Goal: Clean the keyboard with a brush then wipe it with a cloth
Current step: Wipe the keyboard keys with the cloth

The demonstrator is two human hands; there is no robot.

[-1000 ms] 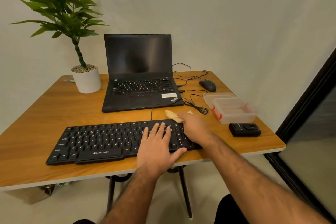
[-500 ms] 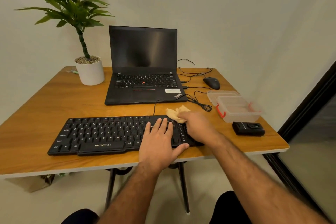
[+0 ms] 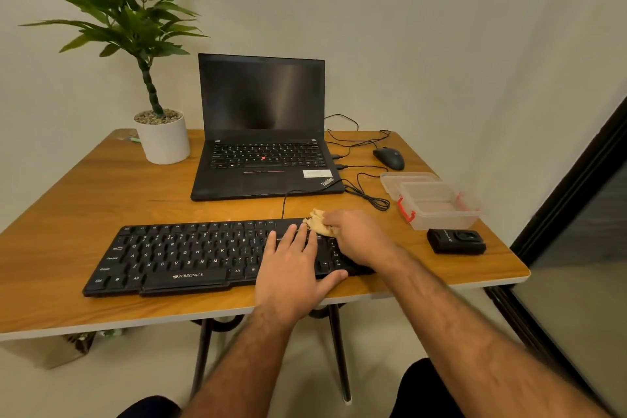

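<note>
A black keyboard (image 3: 176,256) lies along the near edge of the wooden table (image 3: 84,200). My right hand (image 3: 359,237) presses a crumpled beige cloth (image 3: 317,223) onto the keyboard's far right corner, fingers closed over it. My left hand (image 3: 293,268) lies flat on the right part of the keyboard, fingers spread, holding nothing. No brush is in view.
Behind the keyboard stands an open black laptop (image 3: 263,132), with a potted plant (image 3: 163,136) to its left. A black mouse (image 3: 389,158) with loose cables, a clear plastic box (image 3: 437,205) and a small black device (image 3: 456,241) occupy the right side.
My right hand with the cloth has shifted slightly toward the keyboard's far right corner. The left hand stays flat on the keys. The camera view has tilted a little.
</note>
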